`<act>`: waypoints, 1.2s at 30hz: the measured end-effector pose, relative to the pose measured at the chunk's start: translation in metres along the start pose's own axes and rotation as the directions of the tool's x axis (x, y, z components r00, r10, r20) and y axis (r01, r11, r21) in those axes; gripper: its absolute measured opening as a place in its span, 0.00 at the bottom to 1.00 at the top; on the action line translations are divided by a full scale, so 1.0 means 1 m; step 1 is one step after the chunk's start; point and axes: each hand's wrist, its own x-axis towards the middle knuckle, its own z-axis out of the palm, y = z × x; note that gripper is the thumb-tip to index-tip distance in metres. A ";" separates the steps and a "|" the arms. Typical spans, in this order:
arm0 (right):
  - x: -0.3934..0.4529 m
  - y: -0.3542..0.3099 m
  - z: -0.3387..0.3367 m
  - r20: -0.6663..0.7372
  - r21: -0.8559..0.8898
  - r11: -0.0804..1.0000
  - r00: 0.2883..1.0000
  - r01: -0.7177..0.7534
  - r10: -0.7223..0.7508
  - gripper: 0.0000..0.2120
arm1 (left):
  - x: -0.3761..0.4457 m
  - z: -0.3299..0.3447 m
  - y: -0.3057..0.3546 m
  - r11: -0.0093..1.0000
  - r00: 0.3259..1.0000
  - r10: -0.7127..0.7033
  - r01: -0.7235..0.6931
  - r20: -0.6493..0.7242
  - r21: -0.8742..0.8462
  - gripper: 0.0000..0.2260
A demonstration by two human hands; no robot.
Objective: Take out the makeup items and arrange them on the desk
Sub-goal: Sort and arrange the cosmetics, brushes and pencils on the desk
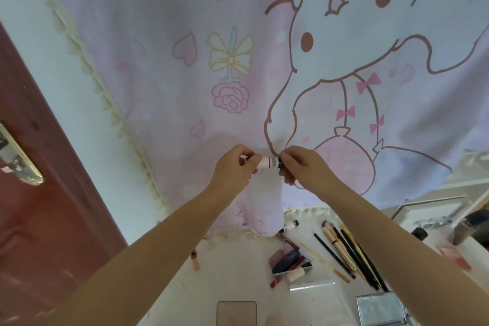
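Observation:
Both my hands are raised in front of the pink cartoon curtain, holding one small white tube with a dark cap sideways between them. My left hand grips the white body; my right hand pinches the dark cap end. Below on the white desk lie several brushes and pencils, a cluster of lipsticks and small cases, a second small white tube, a pinkish tube, a pink compact and a silver mirrored case.
A dark red door with a metal handle plate stands at the left. At the right edge sit a dark jar, a pink item and a metal-framed object. The curtain's hem drapes onto the desk's back edge.

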 end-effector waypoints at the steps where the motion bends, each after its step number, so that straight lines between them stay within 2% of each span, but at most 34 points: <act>1: -0.001 0.002 -0.001 -0.008 0.063 0.998 0.999 0.031 -0.031 0.13 | 0.000 -0.001 0.000 1.000 1.000 -0.002 0.002 -0.009 -0.008 0.09; 4: 0.001 0.002 -0.001 -0.041 0.192 0.978 0.997 0.077 -0.070 0.15 | 0.002 -0.006 0.000 0.999 1.000 -0.009 0.008 -0.027 -0.047 0.09; 6: 0.004 -0.002 0.001 -0.039 0.268 0.963 0.999 -0.015 0.026 0.09 | 0.004 -0.008 0.002 0.998 1.000 -0.002 0.000 -0.031 -0.064 0.09; 9: 0.006 -0.007 0.005 0.009 0.270 0.947 0.984 -0.171 0.176 0.14 | 0.004 -0.007 0.002 0.998 1.000 0.018 -0.019 -0.020 -0.056 0.10; 12: 0.004 -0.004 0.004 0.007 0.202 0.974 0.994 -0.108 0.109 0.12 | 0.002 -0.005 0.000 0.999 1.000 0.029 -0.029 -0.010 -0.043 0.10; 16: 0.001 0.002 -0.003 0.106 0.342 0.938 0.994 -0.048 0.012 0.14 | 0.003 -0.005 -0.001 0.998 1.000 0.010 -0.011 -0.012 -0.061 0.10; 18: 0.002 0.000 -0.003 0.133 0.340 0.933 0.988 -0.119 0.077 0.09 | 0.003 -0.004 0.000 0.999 1.000 0.017 -0.018 -0.004 -0.045 0.10; 20: 0.002 -0.003 -0.001 0.137 0.286 0.937 0.977 -0.199 0.165 0.11 | 0.001 -0.001 0.000 0.999 1.000 0.029 -0.029 0.007 -0.040 0.10; 22: 0.002 -0.002 0.000 0.073 0.230 0.962 0.989 -0.144 0.130 0.13 | 0.000 0.001 0.000 0.999 0.999 0.036 -0.036 0.011 -0.040 0.10; 24: 0.001 0.002 0.000 0.007 0.246 0.969 1.000 -0.025 0.024 0.11 | 0.000 0.001 0.000 0.999 1.000 0.026 -0.025 0.004 -0.043 0.10; 27: -0.001 0.006 -0.002 0.041 0.296 0.955 0.998 0.027 -0.041 0.20 | 0.000 0.000 -0.002 0.998 1.000 -0.003 0.002 -0.003 -0.069 0.09; 29: -0.001 0.007 -0.002 0.096 0.351 0.935 0.995 -0.053 0.020 0.18 | -0.001 0.000 -0.004 0.997 1.000 -0.016 0.016 0.007 -0.078 0.09; 31: 0.000 0.003 0.000 0.138 0.367 0.915 0.983 -0.165 0.122 0.08 | -0.002 0.001 -0.006 0.996 1.000 -0.021 0.022 0.016 -0.083 0.09; 32: 0.001 0.003 0.002 0.143 0.331 0.924 0.978 -0.193 0.153 0.09 | -0.002 0.001 -0.007 0.996 1.000 -0.021 0.023 0.020 -0.083 0.09; 34: 0.002 0.005 0.004 0.112 0.261 0.949 0.982 -0.176 0.152 0.12 | -0.002 0.001 -0.008 0.997 0.999 -0.016 0.018 0.029 -0.079 0.09; 36: 0.001 0.007 0.006 0.062 0.268 0.958 0.994 -0.102 0.088 0.10 | -0.002 0.000 -0.010 0.996 0.999 -0.015 0.017 0.029 -0.084 0.08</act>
